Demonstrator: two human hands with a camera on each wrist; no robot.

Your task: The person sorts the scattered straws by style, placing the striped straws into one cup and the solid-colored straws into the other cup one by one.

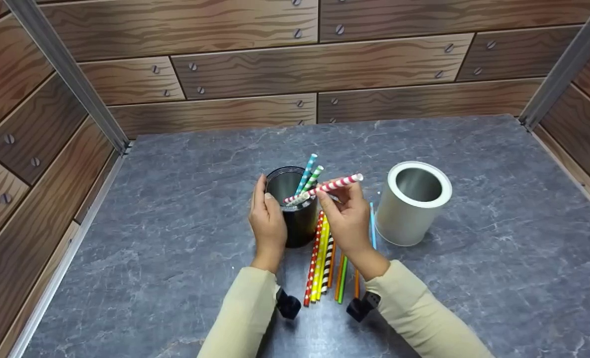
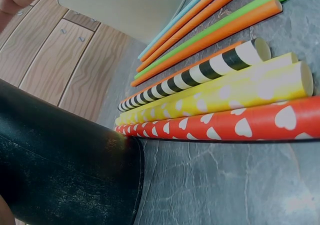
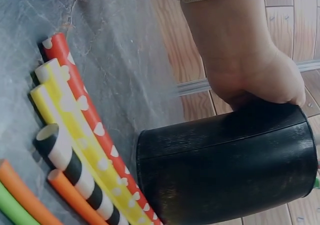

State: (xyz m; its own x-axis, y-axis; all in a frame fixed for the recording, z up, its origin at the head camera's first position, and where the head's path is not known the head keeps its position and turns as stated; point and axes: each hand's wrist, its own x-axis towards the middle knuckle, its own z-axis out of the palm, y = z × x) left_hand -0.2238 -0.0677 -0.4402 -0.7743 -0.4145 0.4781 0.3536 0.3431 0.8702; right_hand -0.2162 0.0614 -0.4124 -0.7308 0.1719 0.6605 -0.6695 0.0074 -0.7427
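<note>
A black can (image 1: 299, 226) stands upright on the table, and my left hand (image 1: 269, 221) holds it from the left with the thumb by the rim. Inside it lean a blue-and-white straw (image 1: 306, 174) and a green-and-white striped straw (image 1: 314, 176). Over the near right rim, my right hand (image 1: 349, 219) pinches a red-and-white striped straw (image 1: 342, 182), tilted low with its left end at the can's mouth. A pale straw end (image 1: 300, 199) shows beside it; whether it is held cannot be told. The left fingers are mostly hidden in the right wrist view.
Between the forearms lie a red heart-patterned straw (image 2: 210, 125), yellow straws (image 2: 250, 87), a black-and-white striped straw (image 2: 200, 74), and several orange, green and blue ones. A white can (image 1: 406, 219) stands to the right. Wood-patterned walls (image 1: 255, 69) enclose the table's back and sides.
</note>
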